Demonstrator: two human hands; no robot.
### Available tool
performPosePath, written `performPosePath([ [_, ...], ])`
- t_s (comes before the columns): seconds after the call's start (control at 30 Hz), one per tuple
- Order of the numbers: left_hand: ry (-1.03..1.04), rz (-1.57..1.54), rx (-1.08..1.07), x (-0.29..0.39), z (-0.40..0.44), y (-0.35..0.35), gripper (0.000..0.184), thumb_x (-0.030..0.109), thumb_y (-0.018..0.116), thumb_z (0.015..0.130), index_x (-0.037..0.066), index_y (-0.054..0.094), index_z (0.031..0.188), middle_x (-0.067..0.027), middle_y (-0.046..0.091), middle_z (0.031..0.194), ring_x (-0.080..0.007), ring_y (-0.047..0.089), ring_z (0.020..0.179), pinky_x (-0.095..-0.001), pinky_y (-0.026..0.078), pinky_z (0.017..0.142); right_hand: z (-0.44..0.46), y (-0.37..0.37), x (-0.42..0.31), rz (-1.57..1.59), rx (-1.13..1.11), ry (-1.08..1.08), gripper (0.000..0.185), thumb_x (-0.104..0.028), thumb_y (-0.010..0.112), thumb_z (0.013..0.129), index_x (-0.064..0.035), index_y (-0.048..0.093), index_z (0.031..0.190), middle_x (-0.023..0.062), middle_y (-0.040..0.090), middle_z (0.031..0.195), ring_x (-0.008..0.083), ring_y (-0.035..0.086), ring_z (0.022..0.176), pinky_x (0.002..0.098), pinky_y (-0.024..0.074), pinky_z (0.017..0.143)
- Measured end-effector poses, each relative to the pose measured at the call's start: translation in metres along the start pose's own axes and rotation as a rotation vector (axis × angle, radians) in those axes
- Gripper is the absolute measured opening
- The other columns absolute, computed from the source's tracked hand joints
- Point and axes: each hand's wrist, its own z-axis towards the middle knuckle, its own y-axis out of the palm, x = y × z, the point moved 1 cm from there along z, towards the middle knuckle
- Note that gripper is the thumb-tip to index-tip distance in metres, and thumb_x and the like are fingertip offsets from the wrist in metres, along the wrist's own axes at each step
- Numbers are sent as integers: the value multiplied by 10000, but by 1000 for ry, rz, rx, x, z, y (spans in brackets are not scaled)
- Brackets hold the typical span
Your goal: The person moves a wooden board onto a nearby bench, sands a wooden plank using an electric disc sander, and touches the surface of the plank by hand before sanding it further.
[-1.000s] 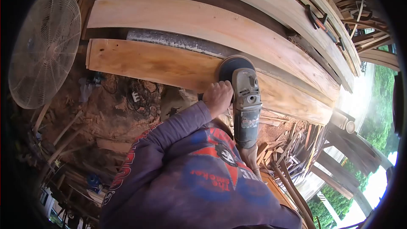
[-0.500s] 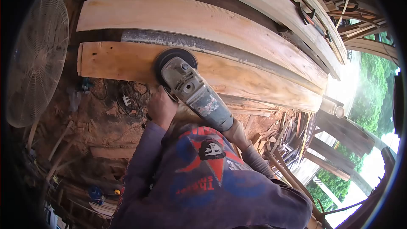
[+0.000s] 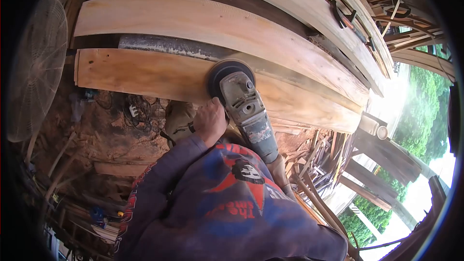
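An angle grinder (image 3: 249, 111) with a round dark disc (image 3: 229, 75) lies across the nearest wooden plank (image 3: 145, 73), its disc over the plank's upper face. My left hand (image 3: 211, 120) is closed around the side handle by the grinder's head; most of that handle is hidden. At the lower end of the body, my right hand (image 3: 277, 170) wraps the rear of the tool, partly covered by my shirt. The plank's surface is orange-brown at the left and paler to the right of the disc.
A second pale plank (image 3: 193, 17) lies beyond, with a grey strip (image 3: 164, 44) between them. A clamp-like tool (image 3: 350, 24) rests on farther boards. A large fan (image 3: 38, 67) stands at left. Tangled cables (image 3: 140, 113) and wood scraps (image 3: 314, 150) lie below the planks.
The grinder and both hands have moved right along the near plank, and the tool's body stands a little more upright in view. The camera view has shifted slightly.
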Motion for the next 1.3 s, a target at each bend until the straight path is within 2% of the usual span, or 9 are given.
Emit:
performPosePath([
  [0.3, 202, -77, -167, 115, 5, 54, 329, 127, 732, 744, -28, 569, 985, -214, 693, 895, -349, 729, 846, -437, 591, 733, -9, -72, 78, -48, 14, 214, 500, -323, 848, 715, 61, 714, 1006, 210, 743, 837, 280, 740, 798, 423, 563, 718],
  [0.7, 491, 149, 0, 251, 38, 128, 202, 186, 736, 736, 39, 637, 834, -117, 699, 769, -218, 725, 738, -344, 562, 620, -55, -124, 159, -3, 113, 388, 444, -286, 833, 717, 73, 718, 952, 187, 733, 784, 235, 719, 740, 414, 551, 683],
  [0.9, 261, -72, -35, 165, 35, 80, 327, 139, 744, 742, -40, 594, 971, -227, 705, 890, -360, 735, 820, -451, 596, 718, -63, -107, 154, -43, 102, 452, 418, -268, 826, 718, 79, 720, 925, 175, 727, 757, 213, 708, 711, 410, 546, 665],
  [1.0, 155, -67, 19, 104, 22, 49, 236, 113, 703, 790, -30, 612, 955, -211, 716, 904, -330, 744, 826, -421, 599, 700, -46, -89, 101, -2, 51, 199, 332, -208, 790, 709, 96, 709, 817, 143, 674, 668, 162, 624, 644, 400, 514, 609],
  [1.07, 115, -80, 84, 70, 14, 32, 241, 117, 711, 791, -31, 605, 949, -209, 710, 890, -337, 742, 822, -421, 599, 701, -29, -71, 96, -64, 18, 172, 339, -215, 795, 704, 97, 703, 801, 180, 694, 686, 186, 678, 682, 411, 530, 627],
  [1.1, 96, -90, 134, 54, 11, 24, 247, 121, 719, 791, -32, 598, 944, -207, 705, 876, -344, 740, 819, -421, 599, 702, -11, -53, 139, -263, -105, 304, 348, -221, 796, 706, 99, 704, 807, 209, 704, 709, 199, 705, 718, 418, 536, 634],
  [1.17, 49, -147, 105, 25, 3, 3, 299, 140, 731, 764, -33, 587, 960, -215, 698, 885, -356, 728, 846, -441, 592, 727, 2, -38, 114, -467, -219, 433, 357, -228, 797, 708, 101, 704, 812, 239, 714, 732, 213, 732, 754, 425, 543, 641],
  [1.2, 14, -199, 58, 8, 0, -6, 350, 159, 743, 737, -35, 577, 976, -223, 691, 893, -369, 716, 873, -461, 584, 753, -1, -40, 88, -324, -128, 201, 368, -239, 801, 710, 101, 707, 818, 261, 716, 759, 240, 746, 794, 431, 550, 648],
  [1.3, -2, -232, -1, -43, -1, -31, 385, 167, 748, 738, -42, 560, 1000, -212, 692, 868, -382, 715, 836, -461, 585, 739, 2, -13, 22, -225, -59, 5, 381, -257, 808, 713, 96, 715, 823, 288, 719, 795, 293, 762, 835, 440, 562, 650],
])
